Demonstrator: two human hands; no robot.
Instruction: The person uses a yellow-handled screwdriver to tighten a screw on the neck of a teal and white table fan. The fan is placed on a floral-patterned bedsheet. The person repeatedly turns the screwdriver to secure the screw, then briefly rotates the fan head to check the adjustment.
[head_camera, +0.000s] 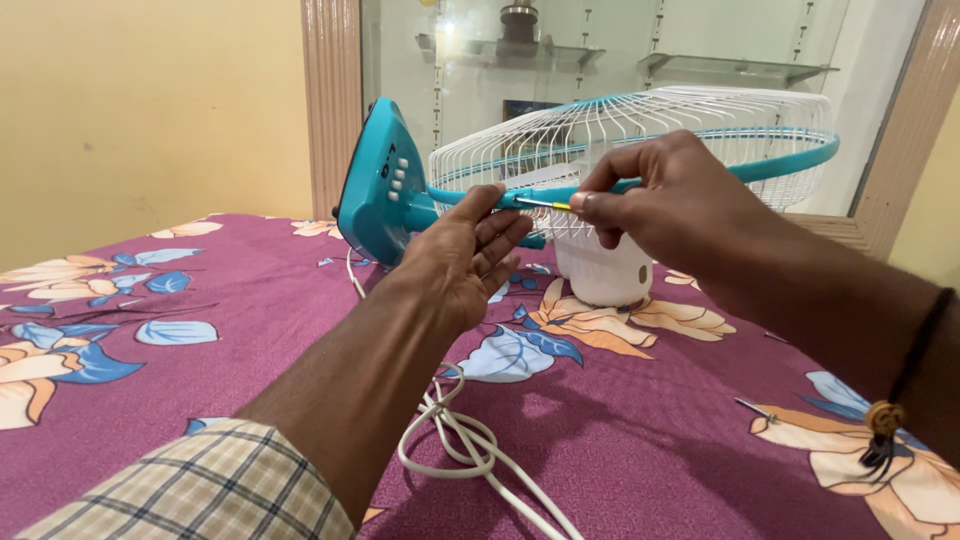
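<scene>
A table fan lies tipped on a purple flowered bedspread (640, 430). Its teal base (378, 180) with several white buttons stands on edge at the left; its white wire cage (700, 125) with a teal rim points right, and the white motor housing (605, 272) rests on the cloth. My left hand (462, 250) is spread open with fingertips against the teal neck near the cage rim. My right hand (655, 195) pinches a thin screwdriver (545, 204) with a yellow-green shaft, its tip at the cage's teal rim.
A white power cord (470, 450) coils on the bedspread under my left forearm. A small screw or pin (757, 408) lies on the cloth at the right. Behind the fan is a mirror or glass panel (600, 50) with shelves in a ribbed frame; a yellow wall is at left.
</scene>
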